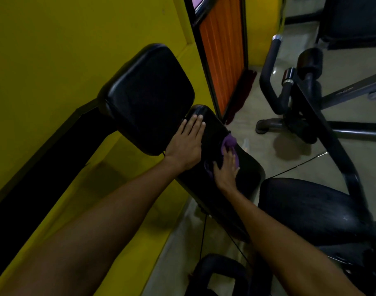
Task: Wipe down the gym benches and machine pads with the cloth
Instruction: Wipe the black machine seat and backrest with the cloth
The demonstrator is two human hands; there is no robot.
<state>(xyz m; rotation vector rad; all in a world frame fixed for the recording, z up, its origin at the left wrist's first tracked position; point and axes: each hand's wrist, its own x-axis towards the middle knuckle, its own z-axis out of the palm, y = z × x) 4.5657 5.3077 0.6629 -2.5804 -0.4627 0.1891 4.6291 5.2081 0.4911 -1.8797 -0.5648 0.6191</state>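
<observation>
Yellow-walled, dim gym. On a black bench pad (248,174), the left hand (186,144) lies flat and unclenched near the far end. The right hand (225,167), fingers straight, presses a purple cloth (229,142) by the right edge. Wiping seems under way; next, likely a sweep toward the near end.

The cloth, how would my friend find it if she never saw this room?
Start at the big yellow wall, then find the long black pad beside it. The cloth lies bunched under the right hand there. It is the only purple thing among black pads.
</observation>
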